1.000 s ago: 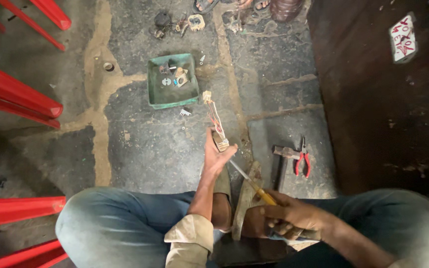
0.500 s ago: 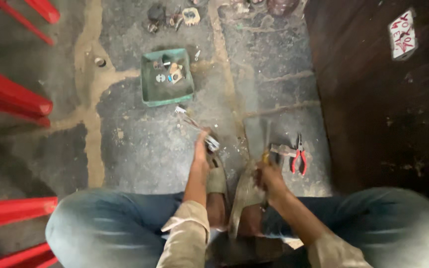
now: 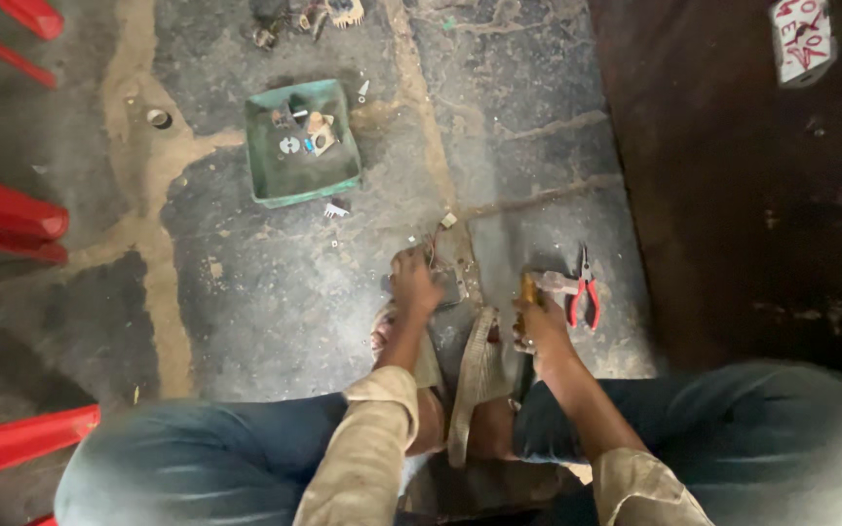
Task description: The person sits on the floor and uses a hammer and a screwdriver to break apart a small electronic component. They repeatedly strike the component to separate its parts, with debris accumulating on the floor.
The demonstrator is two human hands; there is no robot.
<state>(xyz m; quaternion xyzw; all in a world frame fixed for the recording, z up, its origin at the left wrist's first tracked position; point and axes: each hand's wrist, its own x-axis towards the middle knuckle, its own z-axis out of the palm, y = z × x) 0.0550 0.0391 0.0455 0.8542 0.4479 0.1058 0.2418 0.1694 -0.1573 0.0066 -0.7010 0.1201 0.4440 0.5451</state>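
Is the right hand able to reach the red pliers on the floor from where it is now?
Probably yes. The right hand is low by the floor, the red pliers lie just beside it, and nothing shows on the bare floor between them.

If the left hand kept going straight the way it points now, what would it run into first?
The left hand points up the floor and rests on a small part with wires. Beyond that lies a pale scrap, then bare concrete. The green tray sits off to the left, probably outside that line.

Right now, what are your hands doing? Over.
Left hand pressing a small wired part to the floor. Right hand gripping a yellow-handled tool. Red pliers beside it, untouched.
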